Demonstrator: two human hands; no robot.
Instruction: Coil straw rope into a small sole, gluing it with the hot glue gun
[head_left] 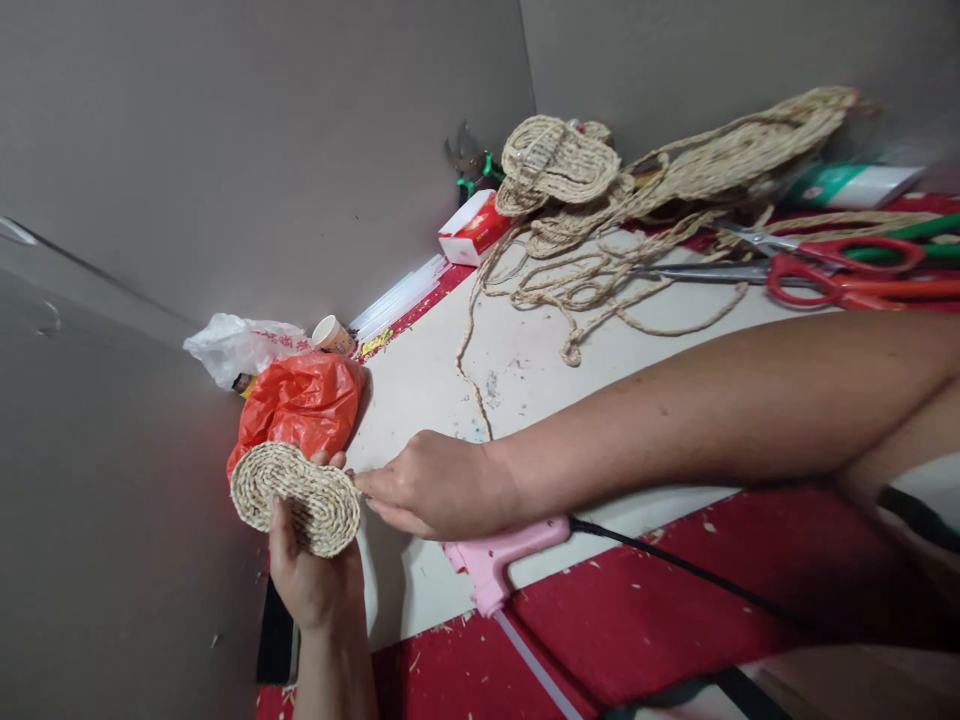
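My left hand (313,580) comes up from the bottom edge and holds a small woven straw piece (294,497) shaped like two joined ovals, thumb on its face and fingertips behind it. My right hand (435,487) reaches in from the right, its fingers pinched together on the right edge of that piece. A pink glue gun (495,560) lies on the table just under my right wrist, and its black cable (697,572) runs off to the right.
An orange plastic bag (304,400), a white bag (232,345) and a small paper cup (332,333) sit by the wall. Loose straw cord (592,285), woven straw pieces (559,160), red-handled scissors (840,275), a red and white box (472,228) and pliers (469,160) lie further back.
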